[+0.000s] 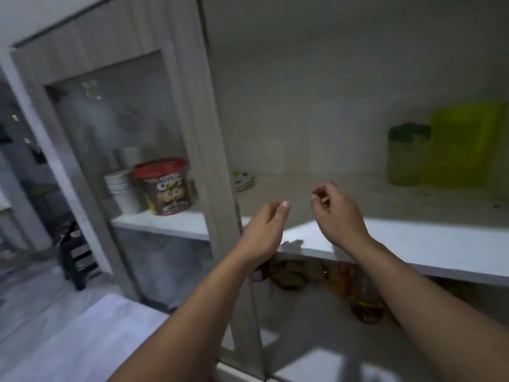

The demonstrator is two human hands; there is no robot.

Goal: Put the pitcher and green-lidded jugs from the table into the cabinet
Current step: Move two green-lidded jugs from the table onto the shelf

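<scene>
1. Your two forearms fill the lower frame, reaching up toward the open cabinet (358,78); your left hand (264,230) and right hand (337,213) are both raised at the front edge of its shelf (413,244).
2. Both hands are empty. Left fingers (285,205) are loosely curled with the thumb near them, gripping nothing; right fingers (319,193) are bent in a soft half-pinch, also around nothing.
3. One green-lidded jug (409,155) already stands upright at the back right of that shelf, just beside a yellow-green container (465,144). Blur keeps you from telling whether that container is the pitcher, so do not count it as done.
4. Your table, and anything waiting on it, is out of view, so how many jugs remain cannot be read from here. Judge the task as partly done: at least one jug is stored and your hands are free to fetch more.
5. Behind the glass door (115,128) on the left, a red-lidded snack tub (165,186) and stacked white cups (121,188) sit apart from the open shelf space in the middle, which looks free for the next item.
</scene>
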